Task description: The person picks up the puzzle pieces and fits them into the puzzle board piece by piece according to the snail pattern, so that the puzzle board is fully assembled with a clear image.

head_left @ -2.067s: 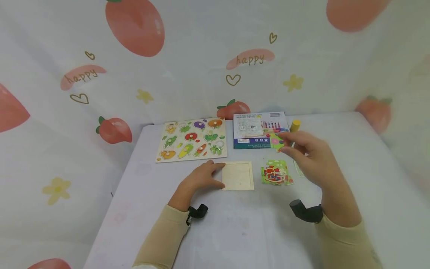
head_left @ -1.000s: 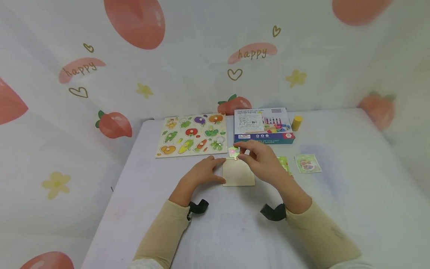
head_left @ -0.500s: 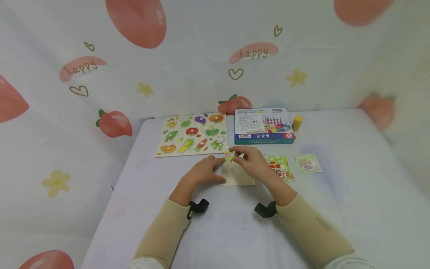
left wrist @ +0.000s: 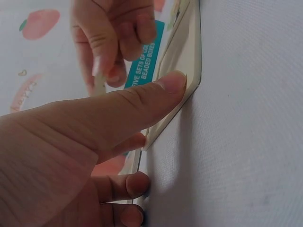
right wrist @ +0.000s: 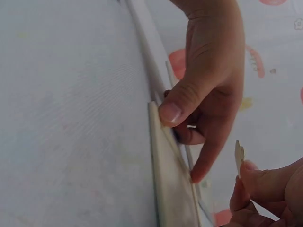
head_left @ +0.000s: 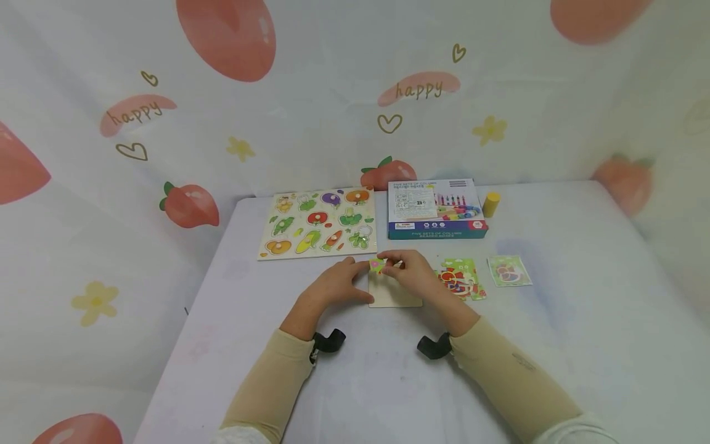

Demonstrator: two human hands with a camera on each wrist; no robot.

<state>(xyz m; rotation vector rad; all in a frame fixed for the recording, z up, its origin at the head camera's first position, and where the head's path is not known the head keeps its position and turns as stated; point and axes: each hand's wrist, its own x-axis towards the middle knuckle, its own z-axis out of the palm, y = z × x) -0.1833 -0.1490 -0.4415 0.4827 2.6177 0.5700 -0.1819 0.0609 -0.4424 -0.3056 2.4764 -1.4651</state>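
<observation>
A pale square wooden puzzle tray (head_left: 391, 295) with a raised rim lies flat before me. My left hand (head_left: 331, 285) presses its left edge, thumb at the near corner and index finger at the far one; the left wrist view shows the thumb (left wrist: 163, 87) on the rim (left wrist: 194, 56). Between thumb and index finger my right hand (head_left: 413, 271) pinches a small green puzzle piece (head_left: 375, 265) with a pink flower on it. In the head view the piece overlaps the tray's far left corner. From the right wrist view its thin wooden edge (right wrist: 238, 156) shows.
Right of the tray lies a pile of green and red puzzle pieces (head_left: 466, 277), partly behind my right forearm. A small picture card (head_left: 509, 271) is beyond it. At the back are a vegetable peg puzzle board (head_left: 296, 228), a beaded-toy box (head_left: 435, 216) and a yellow cylinder (head_left: 491, 204).
My right hand has brought the puzzle piece leftward from above the pile to the tray's far left corner, then slightly lower. My left hand has stayed on the tray's left edge.
</observation>
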